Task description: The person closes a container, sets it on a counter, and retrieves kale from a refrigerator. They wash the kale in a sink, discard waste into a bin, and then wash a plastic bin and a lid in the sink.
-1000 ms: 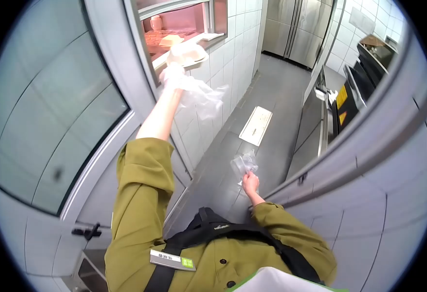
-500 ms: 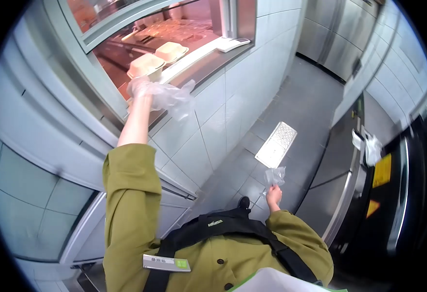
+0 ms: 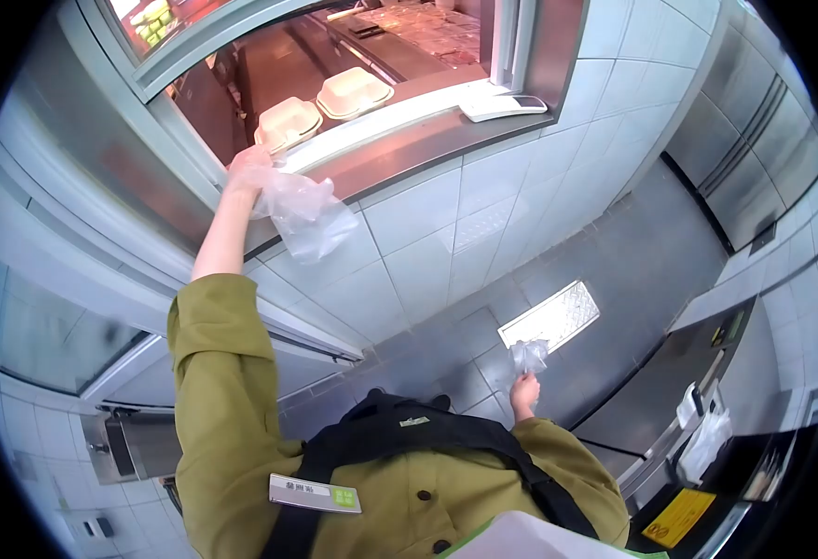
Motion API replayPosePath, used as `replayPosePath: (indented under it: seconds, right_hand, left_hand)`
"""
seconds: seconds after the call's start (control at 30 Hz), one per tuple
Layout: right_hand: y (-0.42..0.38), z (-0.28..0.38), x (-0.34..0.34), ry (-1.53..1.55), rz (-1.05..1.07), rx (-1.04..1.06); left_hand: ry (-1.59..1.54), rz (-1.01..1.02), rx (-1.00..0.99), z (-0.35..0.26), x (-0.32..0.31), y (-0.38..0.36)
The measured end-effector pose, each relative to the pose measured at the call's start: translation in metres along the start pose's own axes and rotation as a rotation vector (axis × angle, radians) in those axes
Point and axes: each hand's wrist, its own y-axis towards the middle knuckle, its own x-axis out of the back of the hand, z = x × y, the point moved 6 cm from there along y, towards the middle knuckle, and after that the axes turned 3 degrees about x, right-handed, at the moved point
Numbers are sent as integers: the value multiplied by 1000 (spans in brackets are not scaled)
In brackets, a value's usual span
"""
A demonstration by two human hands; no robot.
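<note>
Two beige lidded takeaway boxes sit side by side on the ledge of a serving window. My left hand (image 3: 248, 170) reaches to the ledge beside the nearer box (image 3: 288, 125); the farther box (image 3: 355, 92) stands to its right. A translucent plastic bag (image 3: 308, 219) hangs from my left hand, its fingers closed on it. Low over the floor, my right hand (image 3: 524, 391) is closed around a small crumpled clear plastic piece (image 3: 528, 356) that sticks out above its fingers.
A white device (image 3: 502, 106) lies on the sill's right end. A metal plate (image 3: 550, 317) is set in the grey floor. Steel cabinets (image 3: 749, 121) stand at the back right, and a white bag (image 3: 705, 445) is at the lower right. A glazed panel is at the left.
The view has turned, and the window and boxes show larger. My left hand has moved slightly left and its bag hangs lower. My right hand still holds the plastic piece.
</note>
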Motion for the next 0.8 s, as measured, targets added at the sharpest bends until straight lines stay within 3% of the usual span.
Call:
replayPosePath:
  seconds: [0.1,0.2,0.23,0.3,0.33,0.37,0.4,0.43,0.47,0.5,0.57,0.63,0.7,0.77,0.8]
  right_hand:
    - [25,14,-3,-5,19,17]
    - [50,17,-9,3,62,23]
    - [63,10,-19,15,62,28]
    - [83,1,-19,45,71,-13]
    - [103,6,-13,67,60,-66]
    - [127,1,-22,122,95,-85]
    - [152,3,-19,108,123,-116]
    - [204,32,-18,86,147,-77]
    - [280,52,-55,150,87,-93]
    - [311,43,-59,130,30,-132]
    - [393,61,-46,119,-48,-86]
    - [467,89,-1,89,-129,-112]
    - [528,69,25,15,-200,-110]
    - [598,59,66,-89,-206,-148]
    - [634,58,83,-101,-238,-181]
  left_hand:
    - [-733,-31,360,-18,11,-27]
    - [-927,9,228,-28,27,-58]
    - [-380,-294,-173,-74,52,-93]
    - [-1022,-103,87,-112,37,-114]
    - [-1161,-49,113,-134,20,-115]
    - [-1310,43,132,-148,-7,-103]
    - [-1134,54,402,-134,-44,-79]
    - [-805,94,-6,-206,-61,-51]
    - [-865,291,344,-205,-120,26]
    - [-909,251,85,-244,-155,35]
    - [-1067,513,522,-280,-260,96]
    - [-1017,588,448,-360,-349,156]
    - [-909,702,402,-458,-403,174]
    - [-1006,1034,204,-568,-458,202]
    - [-1016,1025,-44,-630,-461,214]
